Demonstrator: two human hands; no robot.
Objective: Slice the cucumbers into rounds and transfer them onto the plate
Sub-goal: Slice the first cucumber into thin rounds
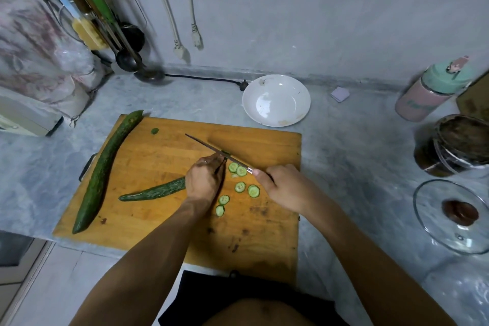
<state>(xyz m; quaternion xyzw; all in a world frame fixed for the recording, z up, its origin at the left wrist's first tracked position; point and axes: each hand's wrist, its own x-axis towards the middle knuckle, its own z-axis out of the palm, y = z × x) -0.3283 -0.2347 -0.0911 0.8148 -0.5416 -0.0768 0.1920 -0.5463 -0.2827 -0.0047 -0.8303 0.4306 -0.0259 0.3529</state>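
Left hand (203, 182): curled over the cut end of the half cucumber (154, 191), fingertips tucked down and pressing it to the board, knuckles right against the flat of the blade
Right hand (280, 188): wrapped round the knife handle, index finger laid along the top near where blade meets handle
Knife (211, 149): blade runs away from the right fingers toward the far left, its edge down on the cucumber just beside the left fingertips; a green scrap sits on the blade there, probably a fresh slice, hard to tell
Half cucumber: lies flat, tail pointing away from the left palm toward the board's left side
Whole cucumber (105, 169): long and uncut, along the board's left edge, well apart from both hands
Rounds (240, 187): six or so, loose on the board between the two hands and just below the left fingertips, two of them touching the blade near the right index finger
End piece (154, 131): small green nub, far beyond the left knuckles, near the whole cucumber's tip
Board (264, 233): wooden, under both hands
Plate (276, 99): white, on the counter beyond the knife tip, well past both hands, no slices in it
Glass lid (453, 216): on the counter, far out past the right wrist
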